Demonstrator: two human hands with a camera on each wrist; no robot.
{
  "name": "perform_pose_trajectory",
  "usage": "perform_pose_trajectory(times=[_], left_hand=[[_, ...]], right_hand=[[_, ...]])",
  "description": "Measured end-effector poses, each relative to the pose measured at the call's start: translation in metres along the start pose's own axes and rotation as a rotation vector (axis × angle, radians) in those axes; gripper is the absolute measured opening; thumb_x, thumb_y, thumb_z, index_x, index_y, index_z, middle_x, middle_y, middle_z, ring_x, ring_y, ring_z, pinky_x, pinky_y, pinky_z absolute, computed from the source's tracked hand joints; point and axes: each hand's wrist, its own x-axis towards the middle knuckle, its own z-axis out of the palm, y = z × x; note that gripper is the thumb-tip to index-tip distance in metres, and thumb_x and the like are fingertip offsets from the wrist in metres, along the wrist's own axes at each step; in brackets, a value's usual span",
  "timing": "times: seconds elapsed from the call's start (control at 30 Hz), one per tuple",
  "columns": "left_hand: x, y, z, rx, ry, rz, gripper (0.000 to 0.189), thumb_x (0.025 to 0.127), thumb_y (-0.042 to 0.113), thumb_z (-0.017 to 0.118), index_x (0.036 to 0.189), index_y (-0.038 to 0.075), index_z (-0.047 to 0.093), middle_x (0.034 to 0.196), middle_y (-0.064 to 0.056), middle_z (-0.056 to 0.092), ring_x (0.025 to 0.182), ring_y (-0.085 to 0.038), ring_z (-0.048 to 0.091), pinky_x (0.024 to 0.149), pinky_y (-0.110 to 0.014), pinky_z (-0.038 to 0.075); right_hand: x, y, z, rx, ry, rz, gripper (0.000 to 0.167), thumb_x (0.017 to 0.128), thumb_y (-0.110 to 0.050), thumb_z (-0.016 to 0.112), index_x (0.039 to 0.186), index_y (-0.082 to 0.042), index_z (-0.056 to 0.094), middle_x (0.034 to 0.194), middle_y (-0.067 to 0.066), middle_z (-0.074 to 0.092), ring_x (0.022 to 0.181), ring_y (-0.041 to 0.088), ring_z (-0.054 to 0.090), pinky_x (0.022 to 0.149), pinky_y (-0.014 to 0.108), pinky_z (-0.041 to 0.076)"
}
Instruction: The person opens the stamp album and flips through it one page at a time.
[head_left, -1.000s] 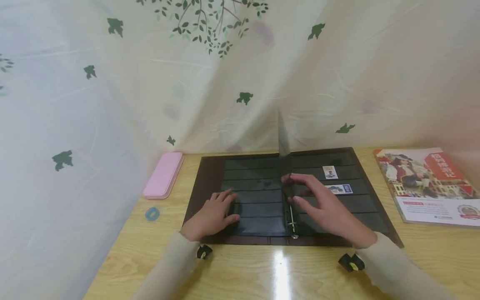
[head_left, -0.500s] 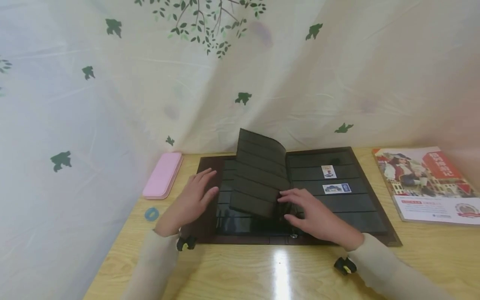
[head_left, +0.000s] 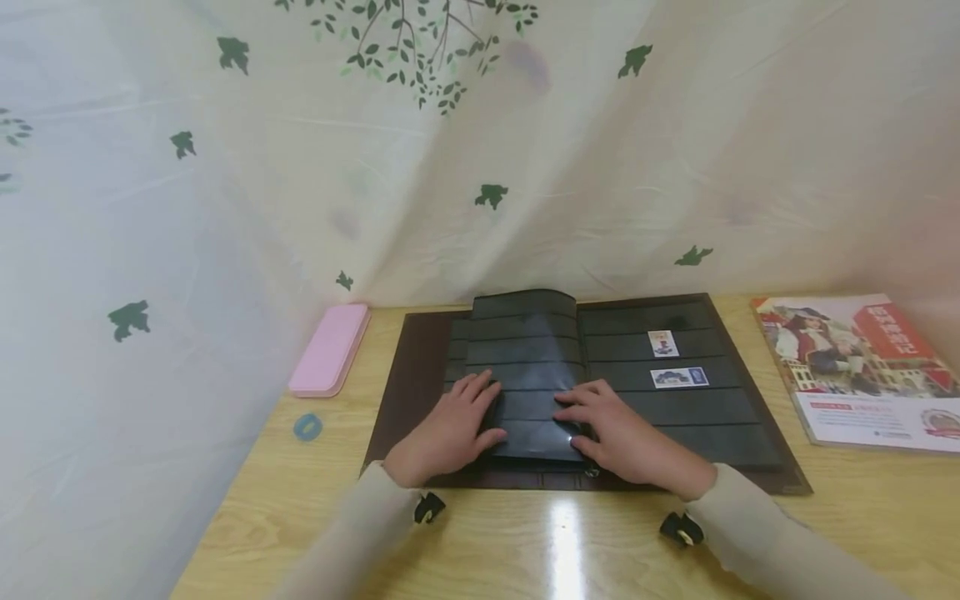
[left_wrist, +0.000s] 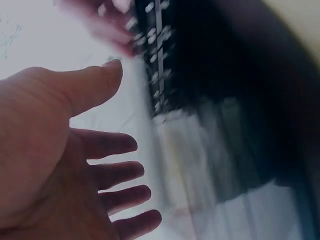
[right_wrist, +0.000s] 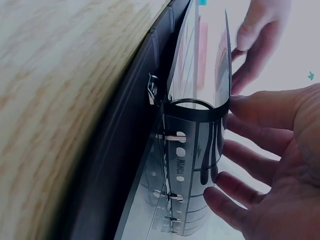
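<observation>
A stamp album [head_left: 416,350] with a dark brown cover lies spread on the table. Over its left half lies a black pocket page [head_left: 528,333], slightly bowed near the binding, its pockets showing no stamps. My left hand [head_left: 446,429] rests with extended fingers on that page's outer edge. Near the binding, my right hand [head_left: 630,433] touches the same page with loosely bent fingers; in the right wrist view the page curves up from metal rings [right_wrist: 175,137] beside the fingertips. Two stamps, a small upright one [head_left: 663,343] and a wider one [head_left: 679,377], sit in the right-hand page.
Left of the album are a pink case [head_left: 328,350] and a small blue oval ring [head_left: 307,427]. An illustrated book [head_left: 855,367] lies to the right. Behind the wooden table [head_left: 495,542] hangs a pale curtain [head_left: 420,208] with leaf prints.
The black page, upright a second ago, has turned leftward and come down over the left side. My left hand moved off to the left, then came back onto it; my right hand stayed near the binding.
</observation>
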Motion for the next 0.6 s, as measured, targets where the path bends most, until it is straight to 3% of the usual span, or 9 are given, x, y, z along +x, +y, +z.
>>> perform_pose_trajectory(times=[0.2,0.37,0.6], left_hand=[[0.011,0.011,0.013,-0.036,-0.119,-0.036,0.070,0.095,0.049,0.048,0.148,0.006,0.030,0.154,-0.014,0.020,0.139,-0.031,0.022,0.105,-0.042,0.029],[0.014,0.014,0.016,-0.074,-0.163,-0.049,0.070,0.097,0.051,0.043,0.149,0.006,0.028,0.155,-0.012,0.018,0.138,-0.033,0.022,0.106,-0.042,0.028],[0.014,0.015,0.019,-0.068,-0.186,-0.043,0.073,0.097,0.052,0.042,0.148,0.002,0.026,0.155,-0.015,0.015,0.140,-0.033,0.017,0.108,-0.042,0.025]], right_hand=[[-0.003,0.008,-0.004,0.041,0.020,-0.022,0.038,0.086,-0.011,0.070,0.123,-0.011,0.063,0.138,0.008,0.045,0.122,0.028,0.040,0.091,0.047,0.043],[-0.008,0.023,-0.014,0.081,0.050,0.050,0.048,0.088,-0.014,0.069,0.133,-0.010,0.053,0.138,0.014,0.043,0.123,0.034,0.044,0.091,0.051,0.042],[-0.013,0.041,-0.014,0.101,-0.049,0.140,0.071,0.088,-0.037,0.067,0.142,0.000,0.038,0.141,0.021,0.040,0.125,0.037,0.042,0.096,0.053,0.037]])
